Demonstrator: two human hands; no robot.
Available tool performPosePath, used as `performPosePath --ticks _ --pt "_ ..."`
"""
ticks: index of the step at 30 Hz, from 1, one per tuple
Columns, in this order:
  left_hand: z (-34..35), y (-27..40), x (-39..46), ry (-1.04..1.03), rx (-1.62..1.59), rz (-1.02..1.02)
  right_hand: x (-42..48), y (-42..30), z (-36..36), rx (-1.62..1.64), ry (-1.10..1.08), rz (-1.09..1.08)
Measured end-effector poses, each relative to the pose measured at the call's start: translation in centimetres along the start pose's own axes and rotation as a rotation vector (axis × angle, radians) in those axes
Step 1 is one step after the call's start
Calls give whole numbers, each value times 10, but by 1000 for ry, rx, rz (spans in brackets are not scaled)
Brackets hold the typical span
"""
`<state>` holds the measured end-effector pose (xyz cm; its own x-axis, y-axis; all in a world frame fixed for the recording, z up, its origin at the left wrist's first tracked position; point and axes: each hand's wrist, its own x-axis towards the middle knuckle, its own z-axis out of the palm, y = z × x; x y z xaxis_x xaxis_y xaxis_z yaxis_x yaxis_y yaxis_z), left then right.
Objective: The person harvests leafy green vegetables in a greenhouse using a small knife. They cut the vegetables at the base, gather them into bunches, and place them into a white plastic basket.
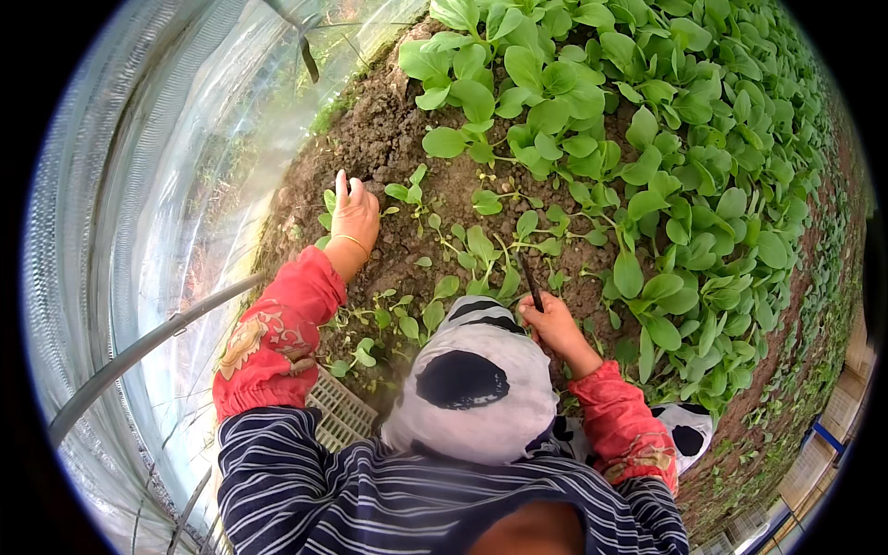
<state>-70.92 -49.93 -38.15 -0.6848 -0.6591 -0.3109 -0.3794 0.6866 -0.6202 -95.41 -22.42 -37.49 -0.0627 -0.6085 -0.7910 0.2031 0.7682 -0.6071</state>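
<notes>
My left hand [355,216] reaches over the brown soil near the plastic film wall, fingers pointing away from me. Green leaves show close beside its outer edge; whether its fingertips hold anything is not plain. In my right hand [555,325] is the handle of a thin dark tool [528,277], its tip pointing forward among small leafy plants. Between the hands grow small leafy green seedlings [479,250], loosely spaced in the soil. Larger leafy green plants [555,104] stand densely ahead and to the right.
A clear plastic greenhouse film [229,159] curves along the left, with a grey metal hoop [152,347] against it. A pale plastic crate [340,409] lies by my left forearm. My knee in black-and-white patterned cloth [485,347] is between my arms. More crates [808,458] line the far right.
</notes>
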Motion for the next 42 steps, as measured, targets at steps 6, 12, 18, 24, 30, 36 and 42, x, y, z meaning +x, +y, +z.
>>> performPosePath --ticks 6,12,18,24,30,36,42 --pt "13 15 -24 -319 -163 125 19 11 11 61 -3 -47" --pt "-36 32 -103 -304 -476 184 21 23 9 123 -13 -38" --pt "12 5 -55 -222 -262 -81 19 17 12 82 -18 -38" --pt "18 7 -42 -474 -339 86 22 16 8 165 20 9" --pt "-78 27 -36 -304 -449 481 23 -6 4 170 117 -119" --pt "-88 48 128 687 -483 420 46 -50 6 181 110 -238" --pt "-50 35 167 535 -352 218 109 -92 10 239 142 -231"
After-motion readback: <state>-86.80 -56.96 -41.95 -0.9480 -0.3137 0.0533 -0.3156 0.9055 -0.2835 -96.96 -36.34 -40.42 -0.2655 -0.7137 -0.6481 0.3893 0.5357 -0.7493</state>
